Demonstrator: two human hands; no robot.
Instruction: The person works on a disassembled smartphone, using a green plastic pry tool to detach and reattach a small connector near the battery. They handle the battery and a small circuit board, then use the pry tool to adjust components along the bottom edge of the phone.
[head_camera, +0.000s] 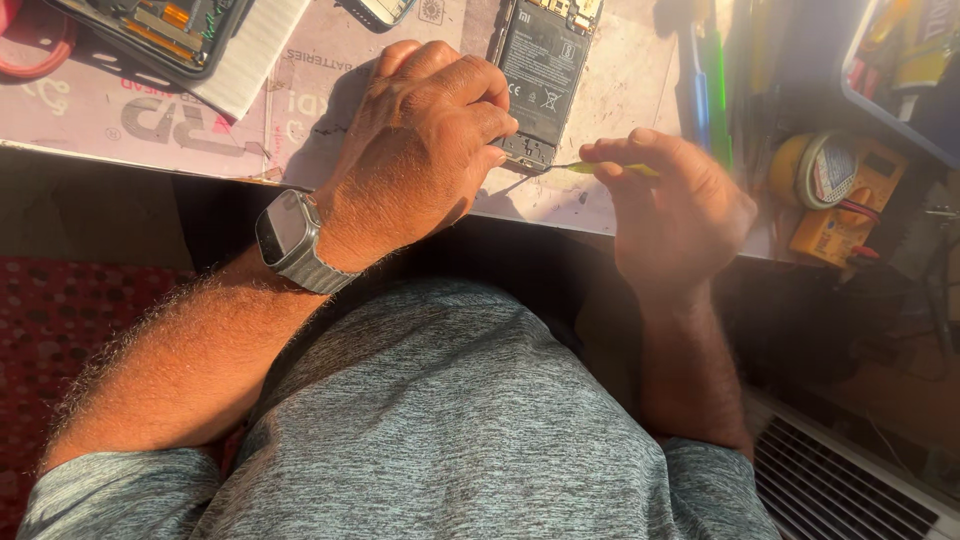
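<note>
The fingers of the right hand (672, 200) are closed in a pinch around a thin yellow-handled tool (605, 168), whose metal tip points left at the bottom edge of an opened phone (541, 70). The fingers of the left hand (420, 140) are curled, their tips pressing down on the phone's lower left corner and holding it flat. The phone lies back-off near the front edge of the table (610, 100), its black battery showing, the top end running out of view. A grey-banded watch (290, 238) sits on the left wrist. Further left, another opened device (160, 30) rests on a white sheet. To the right, a yellow multimeter (840, 195) lies beside a round yellow roll, well apart from both hands. Green and blue tools (708, 75) lie just right of the phone.
</note>
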